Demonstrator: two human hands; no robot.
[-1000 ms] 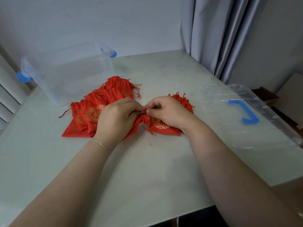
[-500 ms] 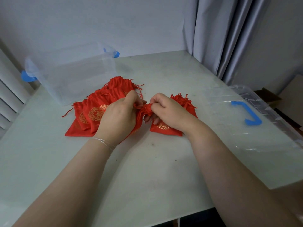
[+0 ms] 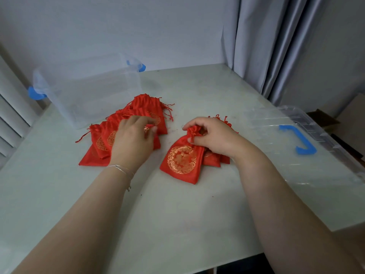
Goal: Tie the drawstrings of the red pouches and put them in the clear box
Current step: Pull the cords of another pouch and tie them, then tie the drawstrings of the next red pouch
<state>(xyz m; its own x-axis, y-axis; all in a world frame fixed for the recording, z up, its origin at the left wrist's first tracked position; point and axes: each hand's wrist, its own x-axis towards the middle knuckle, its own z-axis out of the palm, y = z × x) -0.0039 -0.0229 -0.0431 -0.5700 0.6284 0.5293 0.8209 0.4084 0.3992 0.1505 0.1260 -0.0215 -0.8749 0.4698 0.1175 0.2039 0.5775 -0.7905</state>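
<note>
Pinching the gathered neck of a red satin pouch with a gold round emblem [image 3: 182,161], the right hand [image 3: 212,138] holds it against the pale tabletop [image 3: 177,214]; its drawstring ends are hidden under the fingers. Behind lies the clear plastic box with blue clasps [image 3: 88,89], hard to make out against the wall, and the clear lid with a blue handle [image 3: 300,139] runs off frame at right. Fingers of the left hand [image 3: 132,139] curl onto the heap of red pouches [image 3: 138,115]; whether they grip a pouch I cannot tell.
</note>
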